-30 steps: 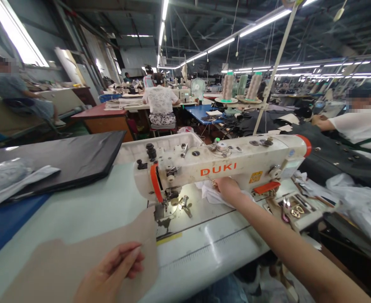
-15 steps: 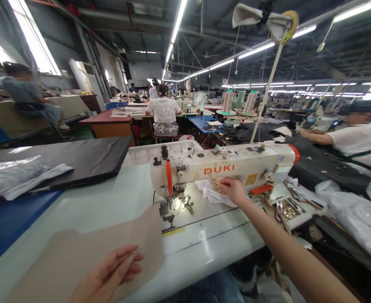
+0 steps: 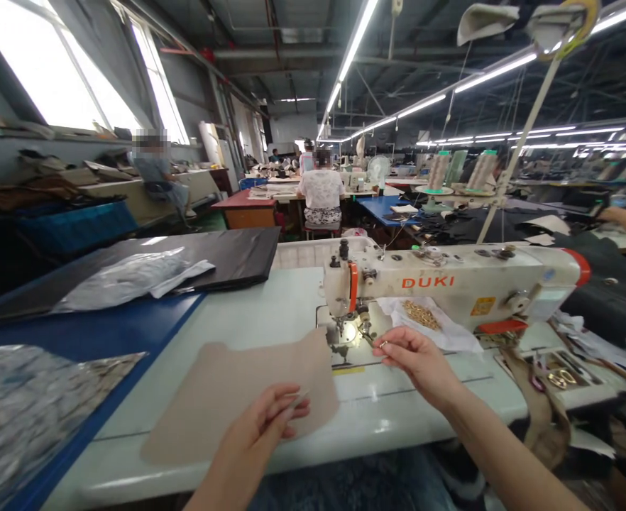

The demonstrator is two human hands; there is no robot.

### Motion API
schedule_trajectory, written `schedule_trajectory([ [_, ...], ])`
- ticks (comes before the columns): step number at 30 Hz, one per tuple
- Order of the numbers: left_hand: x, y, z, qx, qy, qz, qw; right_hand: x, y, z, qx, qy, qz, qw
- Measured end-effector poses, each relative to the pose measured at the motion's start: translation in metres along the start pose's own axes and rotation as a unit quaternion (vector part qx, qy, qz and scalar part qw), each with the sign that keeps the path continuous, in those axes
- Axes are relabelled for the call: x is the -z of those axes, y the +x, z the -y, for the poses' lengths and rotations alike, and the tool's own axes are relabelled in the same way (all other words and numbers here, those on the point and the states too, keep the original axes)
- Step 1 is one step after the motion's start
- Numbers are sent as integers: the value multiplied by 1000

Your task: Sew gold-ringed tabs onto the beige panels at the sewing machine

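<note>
The table [image 3: 262, 298] lies beneath both hands; the machine [image 3: 462, 280] stands beyond the right hand [image 3: 419, 362]. Under the left hand [image 3: 262, 429], half-curled, hold unclear: a beige panel [image 3: 238, 383]. Just past the right, white cloth [image 3: 454, 330] bears gold pieces [image 3: 421, 314]; its fingertips pinch a metal bit [image 3: 382, 345].

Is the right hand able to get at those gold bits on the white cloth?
Probably yes: the right hand is close by, and nothing seems to block the gold bits on the white cloth from the front, though it pinches a small shiny piece.
</note>
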State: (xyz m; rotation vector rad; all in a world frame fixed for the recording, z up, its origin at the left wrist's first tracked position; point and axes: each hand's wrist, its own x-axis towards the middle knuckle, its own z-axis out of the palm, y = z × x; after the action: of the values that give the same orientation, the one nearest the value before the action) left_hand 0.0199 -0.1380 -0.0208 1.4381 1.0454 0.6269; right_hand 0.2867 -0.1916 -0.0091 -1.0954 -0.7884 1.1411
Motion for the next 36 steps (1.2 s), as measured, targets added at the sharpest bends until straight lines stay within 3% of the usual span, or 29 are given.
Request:
schedule_trajectory([
  [5, -1, 0, -5, -7, 15, 12, 1000, -22, -3, -5, -28, 4, 23, 999],
  [12, -19, 5, -12, -38, -28, 46, 998, -46, -3, -36, -57, 26, 60, 996],
  [19, -30, 17, -14, -30, -69, 44, 996, -55, -5, -45, 22, -11, 87, 996],
  [22, -31, 19, -15, 2, -109, 42, 993, -58, -7, -45, 49, -17, 92, 994],
  [28, -32, 16, -23, 90, -187, 31, 978, -62, -11, -44, 67, -16, 105, 992],
  [36, -30, 8, -22, 100, -219, 30, 970, -65, -16, -45, 94, -70, 103, 988],
])
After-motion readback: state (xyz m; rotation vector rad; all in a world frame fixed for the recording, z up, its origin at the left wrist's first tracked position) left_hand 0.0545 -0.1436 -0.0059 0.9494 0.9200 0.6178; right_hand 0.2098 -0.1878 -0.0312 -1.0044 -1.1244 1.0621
